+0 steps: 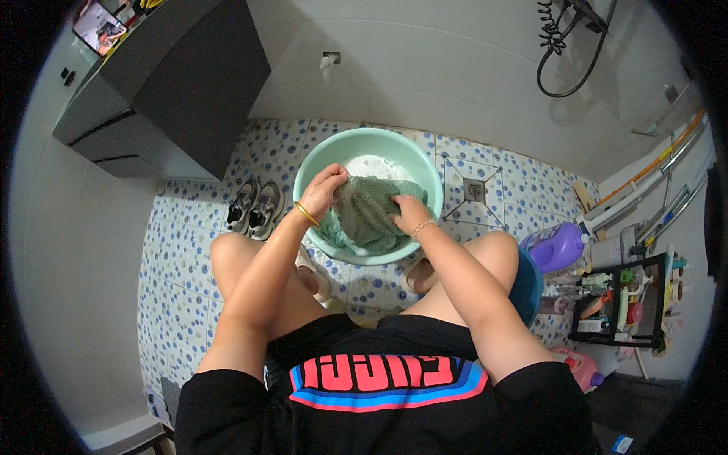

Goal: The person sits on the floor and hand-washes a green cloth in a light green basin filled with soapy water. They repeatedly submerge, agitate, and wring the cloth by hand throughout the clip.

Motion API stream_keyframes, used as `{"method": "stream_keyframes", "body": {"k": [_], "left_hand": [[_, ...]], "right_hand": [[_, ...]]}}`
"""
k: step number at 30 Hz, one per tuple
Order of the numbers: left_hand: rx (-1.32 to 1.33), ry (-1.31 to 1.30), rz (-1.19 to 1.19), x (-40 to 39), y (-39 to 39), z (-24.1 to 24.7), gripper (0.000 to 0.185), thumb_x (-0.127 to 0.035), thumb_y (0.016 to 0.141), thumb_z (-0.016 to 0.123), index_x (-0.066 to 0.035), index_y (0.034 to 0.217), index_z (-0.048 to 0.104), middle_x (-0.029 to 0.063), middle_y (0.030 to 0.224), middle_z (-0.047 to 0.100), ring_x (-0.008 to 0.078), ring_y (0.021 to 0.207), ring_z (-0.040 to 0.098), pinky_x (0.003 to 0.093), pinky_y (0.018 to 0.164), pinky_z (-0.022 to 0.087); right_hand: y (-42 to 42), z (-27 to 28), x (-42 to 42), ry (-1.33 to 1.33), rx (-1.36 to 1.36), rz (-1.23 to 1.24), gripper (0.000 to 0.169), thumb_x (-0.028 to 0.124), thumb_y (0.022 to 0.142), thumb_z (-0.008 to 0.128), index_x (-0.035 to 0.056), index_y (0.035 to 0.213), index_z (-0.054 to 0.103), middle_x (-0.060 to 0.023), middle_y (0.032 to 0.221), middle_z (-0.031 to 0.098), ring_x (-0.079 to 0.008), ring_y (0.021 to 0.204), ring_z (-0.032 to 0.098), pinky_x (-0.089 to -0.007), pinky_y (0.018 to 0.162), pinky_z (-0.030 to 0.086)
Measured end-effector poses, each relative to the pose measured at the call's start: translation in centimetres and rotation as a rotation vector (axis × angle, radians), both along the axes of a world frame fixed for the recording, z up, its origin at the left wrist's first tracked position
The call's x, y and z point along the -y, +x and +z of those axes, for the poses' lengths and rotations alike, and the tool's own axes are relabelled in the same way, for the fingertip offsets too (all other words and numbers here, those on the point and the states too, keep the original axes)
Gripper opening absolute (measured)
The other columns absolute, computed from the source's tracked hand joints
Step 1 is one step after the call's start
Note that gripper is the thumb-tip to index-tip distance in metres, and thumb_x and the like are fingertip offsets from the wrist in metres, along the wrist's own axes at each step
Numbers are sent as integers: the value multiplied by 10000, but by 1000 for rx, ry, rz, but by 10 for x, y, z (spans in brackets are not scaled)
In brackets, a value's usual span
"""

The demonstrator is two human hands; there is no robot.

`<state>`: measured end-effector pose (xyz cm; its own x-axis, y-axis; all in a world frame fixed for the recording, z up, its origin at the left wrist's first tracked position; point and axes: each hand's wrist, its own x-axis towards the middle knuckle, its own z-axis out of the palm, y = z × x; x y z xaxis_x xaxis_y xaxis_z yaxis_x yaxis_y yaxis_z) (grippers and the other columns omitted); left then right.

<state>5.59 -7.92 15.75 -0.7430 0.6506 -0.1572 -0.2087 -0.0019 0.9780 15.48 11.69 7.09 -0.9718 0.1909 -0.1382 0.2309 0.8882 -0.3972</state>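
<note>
A pale green plastic basin [305, 165] rests on the tiled floor between my knees, with white suds [378, 166] showing at its far side. Spread over the near part of the basin is a wet green cloth [372, 213], its middle darker than its edges. My left hand [321, 190], with a gold bangle at the wrist, pinches the cloth's upper left edge between thumb and fingers. My right hand [410, 215], wearing a bracelet, touches the cloth's right side with bent fingers; whether they grip it is unclear.
A pair of sneakers [256, 210] stands left of the basin, below a dark cabinet [193, 79]. A floor drain [474, 190] lies to the right. Beyond my right knee are a blue bucket [526, 290], a purple detergent bottle [554, 247] and a black rack [617, 301] of bottles.
</note>
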Motion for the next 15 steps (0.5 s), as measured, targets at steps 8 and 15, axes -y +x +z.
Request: {"method": "stream_keyframes", "body": {"k": [8,15], "left_hand": [[89,-445,-26,26,-41,-69,256,-200,775,557,6,924,571,75,833,573,151,731,519,276,660,411],[-298,-474,-119,26,-20,-24,324,-243,764,616,30,934,574,60,799,588,126,737,510,284,681,425]], "right_hand": [[-11,12,-36,-1066,-364,-443,117,104,799,518,15,866,554,-52,788,566,-164,730,521,-261,714,403],[-8,67,-50,-1670,-724,-298,125,53,828,452,24,949,464,-9,860,469,-102,816,425,-225,776,333]]}}
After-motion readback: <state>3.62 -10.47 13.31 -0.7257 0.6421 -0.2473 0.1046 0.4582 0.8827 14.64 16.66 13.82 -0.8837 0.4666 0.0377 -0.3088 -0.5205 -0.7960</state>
